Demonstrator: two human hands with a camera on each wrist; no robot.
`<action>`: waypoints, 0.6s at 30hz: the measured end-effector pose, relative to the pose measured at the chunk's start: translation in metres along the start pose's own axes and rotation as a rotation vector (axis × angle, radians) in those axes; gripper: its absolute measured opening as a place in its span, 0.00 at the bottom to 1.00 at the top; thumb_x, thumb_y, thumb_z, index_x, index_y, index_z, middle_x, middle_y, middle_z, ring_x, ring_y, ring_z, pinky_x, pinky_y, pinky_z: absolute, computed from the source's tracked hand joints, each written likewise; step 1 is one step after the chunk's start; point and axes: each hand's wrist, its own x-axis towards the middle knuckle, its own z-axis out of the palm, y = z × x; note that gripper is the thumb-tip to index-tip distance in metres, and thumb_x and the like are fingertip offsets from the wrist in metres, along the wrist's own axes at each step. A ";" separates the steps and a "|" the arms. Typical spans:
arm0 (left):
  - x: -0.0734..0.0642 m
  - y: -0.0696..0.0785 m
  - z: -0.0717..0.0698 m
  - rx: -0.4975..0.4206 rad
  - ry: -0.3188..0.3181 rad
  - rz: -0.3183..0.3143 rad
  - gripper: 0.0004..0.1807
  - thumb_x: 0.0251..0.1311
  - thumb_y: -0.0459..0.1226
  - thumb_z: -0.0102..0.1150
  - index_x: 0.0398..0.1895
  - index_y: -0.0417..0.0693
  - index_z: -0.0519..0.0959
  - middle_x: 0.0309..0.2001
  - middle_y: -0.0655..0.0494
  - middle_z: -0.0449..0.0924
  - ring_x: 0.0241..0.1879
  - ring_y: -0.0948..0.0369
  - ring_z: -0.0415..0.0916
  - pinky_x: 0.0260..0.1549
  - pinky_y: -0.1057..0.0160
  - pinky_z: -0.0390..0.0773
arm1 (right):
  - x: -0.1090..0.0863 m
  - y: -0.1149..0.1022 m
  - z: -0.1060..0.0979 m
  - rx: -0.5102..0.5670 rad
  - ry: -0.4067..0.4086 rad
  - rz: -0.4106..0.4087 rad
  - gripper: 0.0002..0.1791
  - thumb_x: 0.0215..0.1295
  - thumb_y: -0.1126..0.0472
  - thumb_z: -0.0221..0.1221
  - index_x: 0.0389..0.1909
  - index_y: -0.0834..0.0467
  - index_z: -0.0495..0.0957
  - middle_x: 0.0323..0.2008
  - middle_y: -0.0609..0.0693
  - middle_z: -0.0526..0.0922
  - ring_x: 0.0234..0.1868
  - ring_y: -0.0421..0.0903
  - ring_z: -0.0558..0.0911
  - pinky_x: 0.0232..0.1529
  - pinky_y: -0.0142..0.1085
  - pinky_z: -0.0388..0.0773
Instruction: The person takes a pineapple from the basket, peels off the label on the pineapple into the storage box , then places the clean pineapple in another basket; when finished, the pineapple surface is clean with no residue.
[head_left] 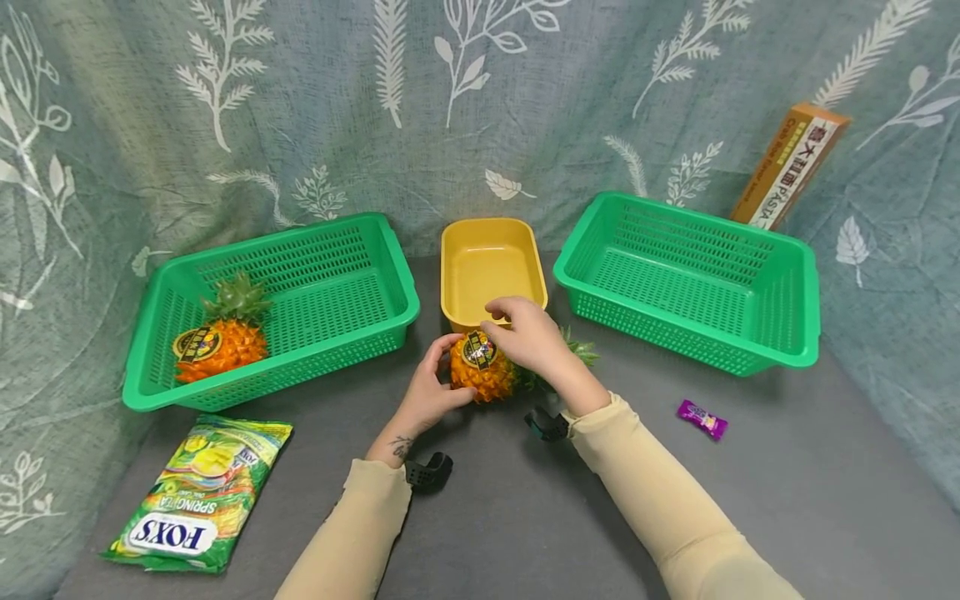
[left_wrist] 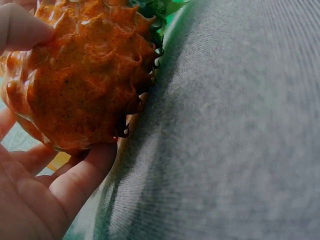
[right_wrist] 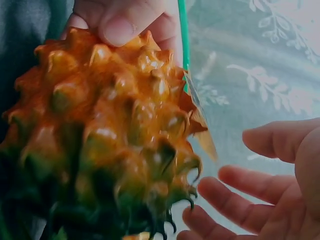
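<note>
An orange pineapple (head_left: pixel 491 385) with a black-and-gold label (head_left: pixel 478 350) lies on its side in front of the yellow bin (head_left: pixel 495 258), leafy crown to the right. My left hand (head_left: pixel 427 392) holds its base end, thumb on the near side and fingers on the far side. Above the fruit is my right hand (head_left: pixel 534 337), its fingers loosely bent. In the right wrist view the right fingertips (right_wrist: pixel 212 192) are beside the pineapple (right_wrist: pixel 110 115), with a gap between thumb and fingers. A fingertip overlaps the pineapple (left_wrist: pixel 85 80) at the upper left of the left wrist view.
A green basket (head_left: pixel 405 292) at left contains another pineapple (head_left: pixel 225 337). At right stands a second green basket (head_left: pixel 806 308), with a pasta box (head_left: pixel 791 167) behind it. A green candy bag (head_left: pixel 202 492) lies front left, a small purple packet (head_left: pixel 702 419) at right.
</note>
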 end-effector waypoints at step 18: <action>-0.001 0.001 -0.001 -0.015 -0.009 0.006 0.39 0.44 0.22 0.61 0.63 0.42 0.60 0.59 0.41 0.62 0.51 0.48 0.66 0.41 0.57 0.78 | 0.015 -0.011 0.009 -0.178 -0.129 0.047 0.10 0.61 0.58 0.56 0.38 0.59 0.82 0.36 0.51 0.83 0.31 0.45 0.78 0.32 0.37 0.75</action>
